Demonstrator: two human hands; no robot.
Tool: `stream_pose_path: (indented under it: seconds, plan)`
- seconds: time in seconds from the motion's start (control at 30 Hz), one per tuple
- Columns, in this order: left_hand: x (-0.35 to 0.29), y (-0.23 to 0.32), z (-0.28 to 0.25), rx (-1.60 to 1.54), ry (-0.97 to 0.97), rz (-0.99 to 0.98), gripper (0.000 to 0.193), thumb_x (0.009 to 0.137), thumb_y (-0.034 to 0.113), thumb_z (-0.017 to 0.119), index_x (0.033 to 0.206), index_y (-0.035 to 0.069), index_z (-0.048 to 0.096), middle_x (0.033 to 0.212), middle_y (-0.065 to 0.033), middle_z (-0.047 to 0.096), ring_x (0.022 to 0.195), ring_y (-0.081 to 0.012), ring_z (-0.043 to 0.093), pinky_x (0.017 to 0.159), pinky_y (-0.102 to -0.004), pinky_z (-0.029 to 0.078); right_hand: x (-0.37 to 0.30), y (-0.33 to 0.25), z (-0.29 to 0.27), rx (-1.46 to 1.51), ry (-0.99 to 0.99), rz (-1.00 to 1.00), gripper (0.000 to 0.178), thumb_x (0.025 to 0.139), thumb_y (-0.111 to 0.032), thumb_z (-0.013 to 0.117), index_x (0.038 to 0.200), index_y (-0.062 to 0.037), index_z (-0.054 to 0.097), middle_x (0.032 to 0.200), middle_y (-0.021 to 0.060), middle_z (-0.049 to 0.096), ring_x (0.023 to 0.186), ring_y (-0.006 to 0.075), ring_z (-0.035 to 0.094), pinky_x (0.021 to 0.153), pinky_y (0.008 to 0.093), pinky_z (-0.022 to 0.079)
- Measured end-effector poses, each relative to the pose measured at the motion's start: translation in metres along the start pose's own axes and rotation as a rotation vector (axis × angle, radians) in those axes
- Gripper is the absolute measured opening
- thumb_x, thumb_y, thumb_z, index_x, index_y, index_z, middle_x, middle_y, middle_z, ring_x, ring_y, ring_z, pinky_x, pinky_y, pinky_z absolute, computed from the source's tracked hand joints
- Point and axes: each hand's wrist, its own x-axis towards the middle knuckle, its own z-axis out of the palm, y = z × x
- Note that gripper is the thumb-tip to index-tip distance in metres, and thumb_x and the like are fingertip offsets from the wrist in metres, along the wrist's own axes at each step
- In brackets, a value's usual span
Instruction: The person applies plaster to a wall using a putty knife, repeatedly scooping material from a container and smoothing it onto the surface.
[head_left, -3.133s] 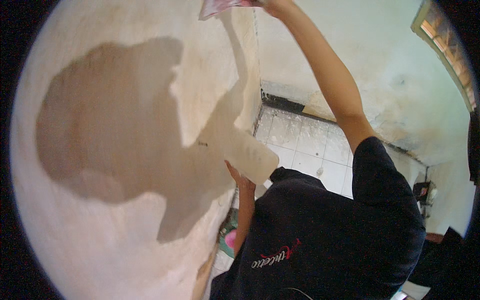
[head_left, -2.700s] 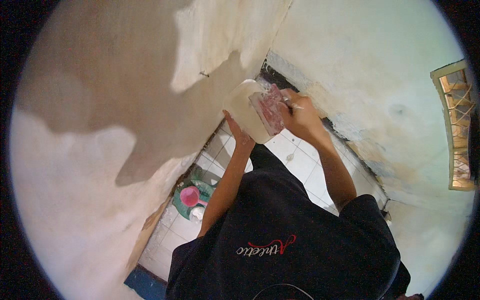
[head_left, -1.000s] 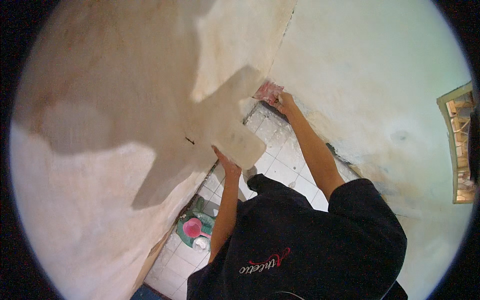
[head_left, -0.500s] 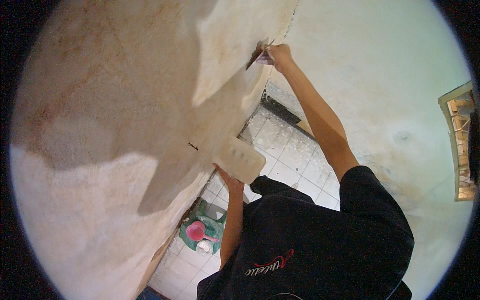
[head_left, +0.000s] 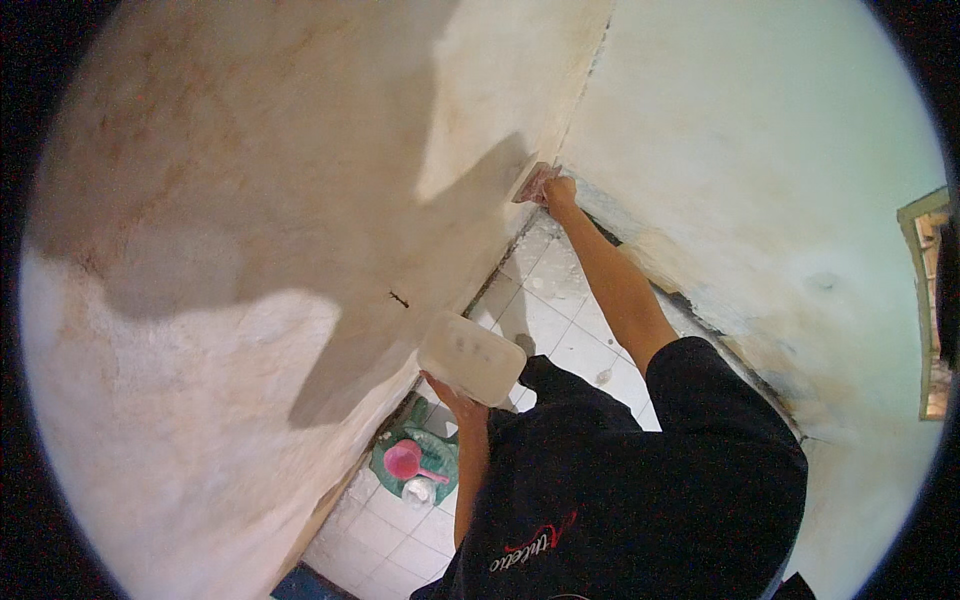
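Note:
My right hand (head_left: 562,192) is closed on a flat scraper (head_left: 535,184) with a broad, brownish blade. That blade lies against the left wall (head_left: 400,200), low down beside the corner where two walls meet. Closer to my body, my left hand (head_left: 456,396) grips a pale rectangular plastic tub (head_left: 472,362) by its near side. Several dark smudges show on the tub, and its far side is close to the wall. The left fingers are partly hidden beneath it.
White floor tiles (head_left: 565,310) spread below, spotted with pale drips. A pink dipper (head_left: 403,459) rests on a green plastic bag (head_left: 440,450), with a white lump (head_left: 419,491) beside it. The right wall (head_left: 740,150) holds a framed opening (head_left: 910,235). A small dark crack (head_left: 400,299) marks the left wall.
My right hand has brought the scraper down along the corner, and its blade now shows its broad face. The tub in my left hand has shifted slightly nearer to me.

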Motion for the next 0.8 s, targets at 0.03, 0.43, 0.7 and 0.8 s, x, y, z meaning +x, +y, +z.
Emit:
stream_pose_path:
  seconds: [0.03, 0.43, 0.7, 0.8]
  plan:
    - [-0.01, 0.016, 0.014, 0.417, -0.024, 0.141, 0.065, 0.093, 0.061, 0.036, 0.14, 0.015, 0.036, 0.136, -0.0107, 0.046, 0.121, -0.0321, 0.048, 0.1, -0.0536, 0.042, -0.011, -0.006, 0.012, 0.002, -0.036, -0.056, 0.051, 0.091, -0.041, 0.05, 0.077, 0.0048, 0.065, 0.068, 0.0146, 0.066, 0.064, 0.0232, 0.067, 0.052, 0.0366, 0.051]
    - [-0.003, -0.003, 0.021, 0.135, -0.087, -0.055, 0.066, 0.093, 0.063, 0.033, 0.139, 0.016, 0.037, 0.14, -0.0084, 0.042, 0.125, -0.0324, 0.042, 0.106, -0.052, 0.034, 0.035, -0.16, -0.025, 0.292, -0.238, -0.005, 0.019, 0.086, -0.007, 0.056, 0.084, 0.0124, 0.056, 0.086, 0.0203, 0.062, 0.066, 0.0332, 0.066, 0.06, 0.0462, 0.061]
    - [-0.003, 0.004, 0.028, -0.39, -0.135, -0.278, 0.06, 0.097, 0.058, 0.028, 0.138, 0.016, 0.037, 0.137, -0.0078, 0.045, 0.123, -0.0298, 0.046, 0.102, -0.051, 0.041, -0.004, -0.245, -0.076, 0.578, -0.331, -0.109, 0.023, 0.09, -0.008, 0.051, 0.1, 0.0126, 0.056, 0.094, 0.0192, 0.062, 0.081, 0.0286, 0.065, 0.075, 0.042, 0.058]
    - [0.001, -0.005, 0.026, -0.268, -0.136, -0.178, 0.062, 0.095, 0.06, 0.029, 0.139, 0.016, 0.036, 0.139, -0.0076, 0.043, 0.124, -0.03, 0.045, 0.103, -0.0527, 0.039, 0.047, -0.199, -0.128, -0.104, -0.184, -0.842, 0.02, 0.091, -0.007, 0.05, 0.101, 0.008, 0.058, 0.097, 0.0152, 0.062, 0.081, 0.0244, 0.063, 0.075, 0.0342, 0.054]
